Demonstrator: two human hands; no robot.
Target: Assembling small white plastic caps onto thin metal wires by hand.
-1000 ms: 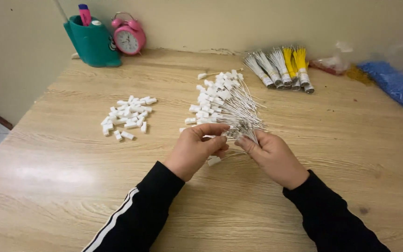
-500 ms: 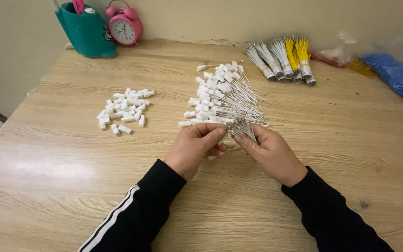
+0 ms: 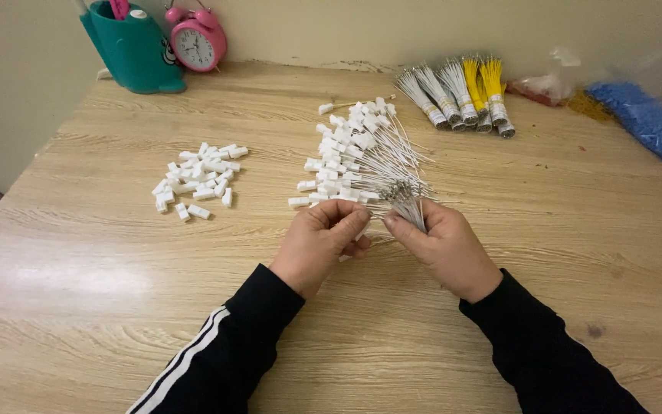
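Wires (image 3: 377,165) with small white plastic caps lie in a fan on the wooden table (image 3: 86,291), and their bare metal ends come together in a bunch between the two hands. The right hand (image 3: 446,249) pinches this bunch from the right side, with the thin ends standing out above its fingers. The left hand (image 3: 323,238) is closed with fingertips pressed together just left of the bunch, touching the nearest wires; what exactly it pinches is too small to tell. Both arms wear black sleeves, the left one with white stripes.

Left of the wires, well apart, lies a loose heap of white caps (image 3: 197,180), short and blocky. Behind the wires, near the wall, lie tied bundles of wires (image 3: 457,96), some grey and some yellow, each bound near one end. Right of these bundles there is a blue heap in a clear bag (image 3: 641,123). Far left behind the wires stand a teal holder (image 3: 132,50) and a pink round alarm clock (image 3: 197,42). The table surface is light wood grain, smooth and a little shiny.
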